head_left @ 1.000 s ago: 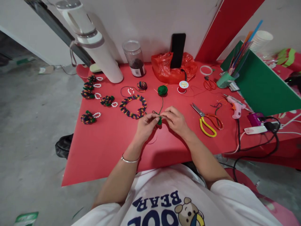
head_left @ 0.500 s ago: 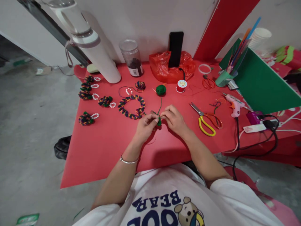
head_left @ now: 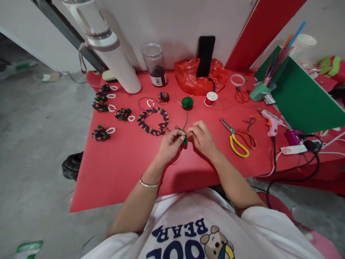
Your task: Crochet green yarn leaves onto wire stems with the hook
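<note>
Above the front middle of the red table, my left hand point(head_left: 171, 144) pinches a small green yarn piece point(head_left: 185, 140), which hangs below its fingertips. Close beside it, my right hand point(head_left: 202, 139) has thumb and fingers closed at the same piece; what they grip is too small to make out. A green strand runs up from the piece to a green yarn ball point(head_left: 187, 103). Left of my hands lies a ring of multicoloured yarn loops point(head_left: 153, 121), with a multicoloured yarn ball point(head_left: 163, 96) behind it.
Several yarn flowers with white bead loops point(head_left: 100, 133) lie at the left. Yellow-and-red-handled scissors point(head_left: 238, 144), a pink glue gun point(head_left: 272, 122) and a power strip point(head_left: 295, 149) are at the right. A thread spool point(head_left: 210, 98), red bag point(head_left: 185, 79), phone point(head_left: 206, 55), jar point(head_left: 154, 64) and white bottle point(head_left: 121, 64) stand behind.
The view has shifted slightly, so the tabletop things appear a little further right. Both hands stay together at the green yarn piece, with only slight finger movement.
</note>
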{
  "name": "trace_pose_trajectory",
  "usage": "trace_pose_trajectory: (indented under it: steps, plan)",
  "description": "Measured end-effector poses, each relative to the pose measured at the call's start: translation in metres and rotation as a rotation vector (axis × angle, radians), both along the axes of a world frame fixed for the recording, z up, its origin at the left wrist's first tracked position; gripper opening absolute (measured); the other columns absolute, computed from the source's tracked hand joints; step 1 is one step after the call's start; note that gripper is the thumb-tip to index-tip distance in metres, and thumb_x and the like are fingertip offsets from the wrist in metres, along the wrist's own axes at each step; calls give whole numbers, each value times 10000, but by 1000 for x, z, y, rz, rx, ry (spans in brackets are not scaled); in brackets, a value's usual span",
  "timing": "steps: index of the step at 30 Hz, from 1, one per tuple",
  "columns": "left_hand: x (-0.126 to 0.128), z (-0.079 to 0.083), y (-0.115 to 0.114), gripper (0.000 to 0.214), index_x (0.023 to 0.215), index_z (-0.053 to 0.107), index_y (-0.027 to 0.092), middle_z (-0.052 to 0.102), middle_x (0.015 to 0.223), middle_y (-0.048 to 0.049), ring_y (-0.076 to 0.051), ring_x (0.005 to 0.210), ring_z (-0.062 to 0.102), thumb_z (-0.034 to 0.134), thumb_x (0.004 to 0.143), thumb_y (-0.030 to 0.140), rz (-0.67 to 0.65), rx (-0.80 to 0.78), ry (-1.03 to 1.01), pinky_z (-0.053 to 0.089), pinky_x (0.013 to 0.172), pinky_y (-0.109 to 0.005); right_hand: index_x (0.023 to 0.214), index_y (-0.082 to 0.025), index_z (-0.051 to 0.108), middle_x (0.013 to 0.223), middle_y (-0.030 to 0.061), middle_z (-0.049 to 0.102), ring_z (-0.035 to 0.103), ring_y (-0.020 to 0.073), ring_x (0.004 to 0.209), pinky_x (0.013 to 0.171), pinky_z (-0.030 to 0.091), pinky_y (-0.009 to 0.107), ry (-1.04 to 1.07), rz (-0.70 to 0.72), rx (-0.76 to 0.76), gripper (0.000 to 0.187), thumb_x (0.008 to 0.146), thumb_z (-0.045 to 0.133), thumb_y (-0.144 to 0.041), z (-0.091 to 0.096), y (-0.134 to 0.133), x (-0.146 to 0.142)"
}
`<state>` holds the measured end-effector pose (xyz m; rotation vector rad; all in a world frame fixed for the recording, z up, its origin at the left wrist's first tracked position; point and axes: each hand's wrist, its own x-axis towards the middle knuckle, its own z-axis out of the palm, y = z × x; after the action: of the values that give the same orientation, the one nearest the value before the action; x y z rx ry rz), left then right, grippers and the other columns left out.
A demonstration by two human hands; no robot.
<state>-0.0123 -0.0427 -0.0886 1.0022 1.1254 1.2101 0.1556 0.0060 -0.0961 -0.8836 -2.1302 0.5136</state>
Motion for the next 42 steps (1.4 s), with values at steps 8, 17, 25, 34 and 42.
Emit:
trace_pose_trajectory:
  steps: [8,17,25,34,42]
  plan:
    - [0,-7,3,156,821,724,186,685,787,-23,-117,664,605,822,715,245,297,58,137,520,627,-235,936,-236,675,993,59,591,587,198,951,851,499,357,77,1,-50,170,1029,539,-280,-1,3,-1]
    - [5,2,1,479,764,645,149,679,637,-37,-135,451,600,821,690,589,155,-251,-230,389,338,-209,958,-229,678,906,57,660,584,207,884,808,470,345,2,2,2,209,1049,502,-294,-2,-1,-4]
    - [1,-2,6,412,807,688,151,644,594,24,-73,396,503,913,577,408,239,-235,-324,405,362,-199,1023,-252,745,933,60,696,616,192,894,816,487,331,17,91,-24,205,1032,557,-335,-7,-5,-8]
    - [0,6,4,396,846,685,167,672,665,1,-57,444,501,900,604,394,245,-207,-355,275,342,-148,711,-208,717,633,2,639,543,129,594,597,435,279,336,-66,-551,434,951,621,-557,7,-8,-11]
    - [10,1,0,403,849,689,156,672,656,-1,-78,445,536,885,643,441,158,-156,-227,383,373,-187,876,-216,734,804,-2,691,572,107,649,554,461,237,735,-25,-990,355,683,879,-476,4,-2,-14]
